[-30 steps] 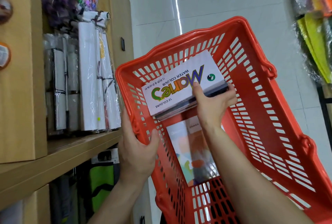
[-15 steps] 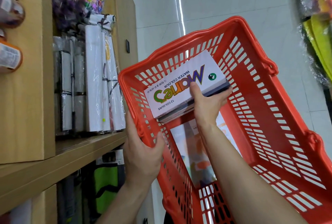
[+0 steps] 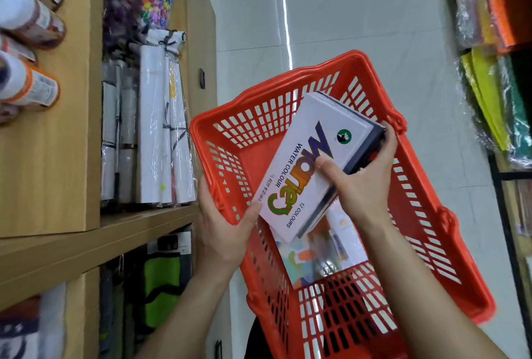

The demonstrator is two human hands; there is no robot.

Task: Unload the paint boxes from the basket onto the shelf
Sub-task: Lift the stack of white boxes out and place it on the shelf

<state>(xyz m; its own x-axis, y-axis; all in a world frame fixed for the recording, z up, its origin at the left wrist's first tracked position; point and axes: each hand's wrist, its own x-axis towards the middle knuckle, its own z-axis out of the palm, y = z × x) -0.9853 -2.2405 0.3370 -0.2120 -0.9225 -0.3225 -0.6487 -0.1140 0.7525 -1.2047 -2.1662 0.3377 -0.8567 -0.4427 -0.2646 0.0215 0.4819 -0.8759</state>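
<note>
Your right hand point(image 3: 363, 183) covers pt of the paint box point(image 3: 311, 163) edge, flat pack point(image 3: 322, 255) under it blurred, print unreadable, basket point(image 3: 426, 214) near end cut off at btm, shelf bottles point(image 3: 26, 82) blurred, labels illegible.

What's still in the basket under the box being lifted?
Under the white water colour box held by the right hand, one colourful flat pack lies on the basket floor. Its upper part is covered by the box, so anything beneath there is hidden.

Basket point(image 3: 426, 214) right of shelf point(image 3: 115, 232); paint box point(image 3: 311, 168) above basket interior; another box point(image 3: 316, 258) on basket floor.
</note>
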